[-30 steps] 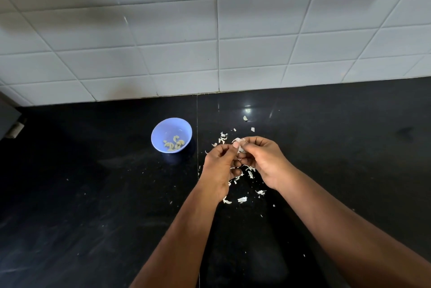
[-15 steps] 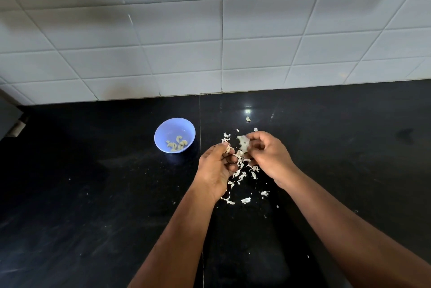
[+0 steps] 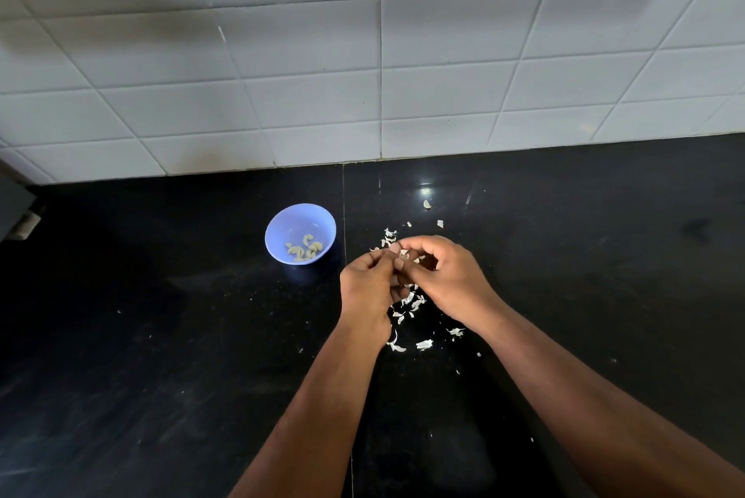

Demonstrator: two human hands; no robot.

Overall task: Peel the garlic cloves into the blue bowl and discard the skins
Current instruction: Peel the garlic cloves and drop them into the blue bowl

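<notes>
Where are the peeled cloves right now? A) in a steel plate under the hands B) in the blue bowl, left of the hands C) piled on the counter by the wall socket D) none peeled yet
B: the blue bowl holds several pale peeled cloves and stands left of the left hand and right hand; only skins lie on the counter.

Dim, uneven light leaves the glossy black stone countertop (image 3: 161,336) nearly featureless apart from one small bright glare spot (image 3: 425,191) near the white tiled wall (image 3: 282,94), whose upper left lies in soft shadow, while wide-angle distortion slants the tile lines toward the edges.
</notes>
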